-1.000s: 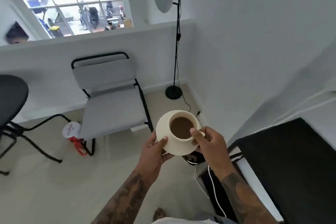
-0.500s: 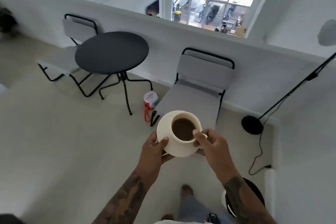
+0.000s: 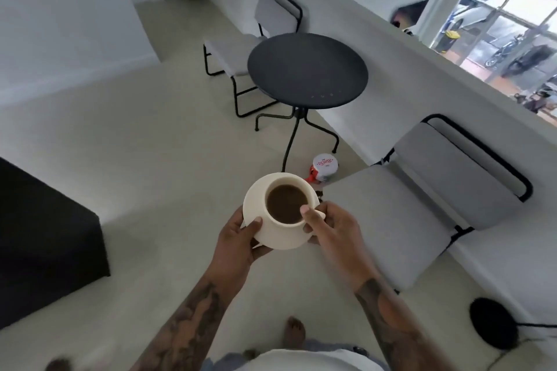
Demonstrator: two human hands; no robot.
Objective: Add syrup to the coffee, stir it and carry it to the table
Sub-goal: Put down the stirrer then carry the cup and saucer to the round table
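Note:
A cream cup (image 3: 278, 227) full of brown coffee (image 3: 287, 203) rests on a cream saucer (image 3: 252, 196), held in the air in front of me. My left hand (image 3: 238, 238) grips the saucer's left rim with the thumb on top. My right hand (image 3: 331, 227) holds the cup's handle side, thumb on the rim, fingers under the saucer. The round black table (image 3: 307, 69) stands ahead, beyond the cup, its top bare.
A grey chair (image 3: 422, 211) stands to the right of the table, another grey chair (image 3: 265, 30) behind it. A small white and red container (image 3: 323, 167) lies on the floor by the table leg. A black counter block (image 3: 45, 238) is at left, a lamp base (image 3: 494, 322) lower right.
My view has swung left across the room: the table has come to the centre ahead and looks closer. Both hands keep the same hold on the cup and saucer.

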